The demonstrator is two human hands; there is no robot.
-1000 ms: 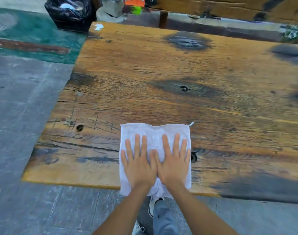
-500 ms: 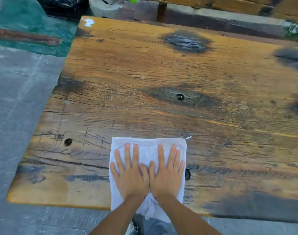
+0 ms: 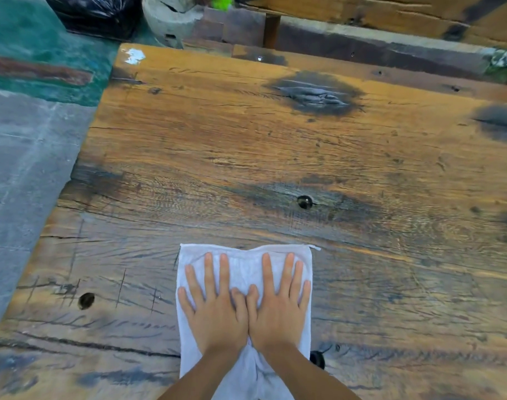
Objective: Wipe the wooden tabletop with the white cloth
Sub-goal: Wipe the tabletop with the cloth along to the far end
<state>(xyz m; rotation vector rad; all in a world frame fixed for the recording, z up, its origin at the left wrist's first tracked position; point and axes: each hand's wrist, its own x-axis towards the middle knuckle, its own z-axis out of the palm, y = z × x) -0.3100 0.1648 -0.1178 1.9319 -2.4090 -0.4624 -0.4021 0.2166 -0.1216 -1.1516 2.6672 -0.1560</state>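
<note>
You are looking at a grey concrete floor (image 3: 18,180) lying left, a green painted patch (image 3: 44,53) running behind it, a black plastic bag (image 3: 96,13) sitting beyond, and a wooden bench (image 3: 391,15) standing at the far side.

The worn brown plank wooden surface (image 3: 275,157) carries a white rectangular cloth (image 3: 243,267) at the middle of its near edge. On the cloth lie the left hand (image 3: 214,310) and right hand (image 3: 278,307), flat, side by side, thumbs touching. A white paint patch (image 3: 134,55) sits at the far left corner. Beyond that corner a black plastic bag (image 3: 96,13) rests on the floor.
</note>
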